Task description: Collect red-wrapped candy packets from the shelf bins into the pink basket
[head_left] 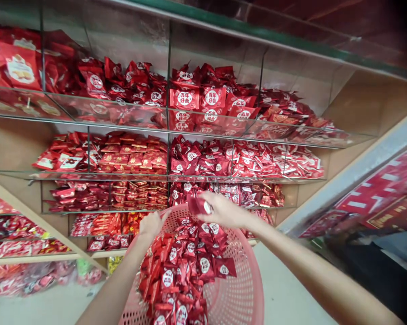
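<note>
Right hand, centre of frame, pinches dark red packets between thumb and fingers, one or two, can't tell. They're above the far rim of the pink basket, bottom centre. Left hand is closed on that rim, left of centre; its fingertips are hidden, so can't tell how firm the grip is. Main risk I see: a dropped packet. Wrappers look slick and the hold is near one end, so a loose pinch could let one slide out. Over the heap that's harmless; past the rim it could end up on the floor, right of the basket, or among the lower shelves behind it. Second: tipping. Heap sits left and centre, with bare mesh on the right side, so the load looks uneven. Only one hand is on the rim and whatever bears the basket is out of frame, so a tug could tilt it or make the heap slump. Third: knocks. Glass front runs just above the right hand, so a quick lift could catch knuckles on it. Last: mix-ups. Nearby stock is nearly all red, so look-alikes could end up in the wrong bay.
</note>
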Motion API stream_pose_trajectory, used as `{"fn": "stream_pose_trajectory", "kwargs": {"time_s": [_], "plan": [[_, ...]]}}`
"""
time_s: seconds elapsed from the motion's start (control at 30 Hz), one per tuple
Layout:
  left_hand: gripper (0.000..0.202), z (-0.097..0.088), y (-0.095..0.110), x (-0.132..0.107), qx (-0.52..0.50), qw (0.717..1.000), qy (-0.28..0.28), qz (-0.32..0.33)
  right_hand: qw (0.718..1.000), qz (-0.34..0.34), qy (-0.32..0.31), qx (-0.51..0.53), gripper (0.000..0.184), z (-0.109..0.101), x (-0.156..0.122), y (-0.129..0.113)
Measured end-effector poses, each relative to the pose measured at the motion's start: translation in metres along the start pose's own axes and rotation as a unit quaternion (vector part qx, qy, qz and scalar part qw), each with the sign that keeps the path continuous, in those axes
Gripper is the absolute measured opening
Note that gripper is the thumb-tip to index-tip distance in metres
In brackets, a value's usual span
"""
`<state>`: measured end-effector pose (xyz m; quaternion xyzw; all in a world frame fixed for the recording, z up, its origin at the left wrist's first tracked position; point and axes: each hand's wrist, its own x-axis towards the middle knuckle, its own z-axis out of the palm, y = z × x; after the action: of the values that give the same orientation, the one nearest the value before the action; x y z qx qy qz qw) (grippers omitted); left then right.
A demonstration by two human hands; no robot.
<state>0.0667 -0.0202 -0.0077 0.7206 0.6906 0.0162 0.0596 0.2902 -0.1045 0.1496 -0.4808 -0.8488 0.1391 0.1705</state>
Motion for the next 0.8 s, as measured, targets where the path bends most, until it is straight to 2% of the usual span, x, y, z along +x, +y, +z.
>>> {"fn": "stream_pose_trajectory", "kwargs": {"time_s": [0.1,0.17,0.3,0.5,0.67,0.8], "plan": [[0.078,-0.002,0.002,-0.001,0.006,1.000,-0.002,0.004,0.994,0.044,-0.098,-0.007,0.037,0.043,-0.046,0.016],[0.078,-0.003,0.002,-0.001,0.008,1.000,-0.003,0.003,0.983,0.089,-0.153,-0.038,0.038,0.065,-0.067,0.029],[0.077,-0.003,0.003,-0.001,0.017,1.000,-0.002,0.005,0.956,0.118,-0.230,-0.140,0.038,0.088,-0.087,0.037],[0.077,-0.002,0.003,-0.001,0.023,1.000,0.001,0.005,0.920,0.151,-0.234,-0.274,0.029,0.105,-0.091,0.029],[0.078,-0.003,0.003,-0.002,0.020,1.000,-0.002,0.007,0.921,0.161,-0.193,-0.298,0.030,0.112,-0.091,0.034],[0.078,-0.003,0.003,-0.001,0.015,1.000,-0.002,0.010,0.922,0.160,-0.156,-0.315,0.028,0.105,-0.092,0.036]]}}
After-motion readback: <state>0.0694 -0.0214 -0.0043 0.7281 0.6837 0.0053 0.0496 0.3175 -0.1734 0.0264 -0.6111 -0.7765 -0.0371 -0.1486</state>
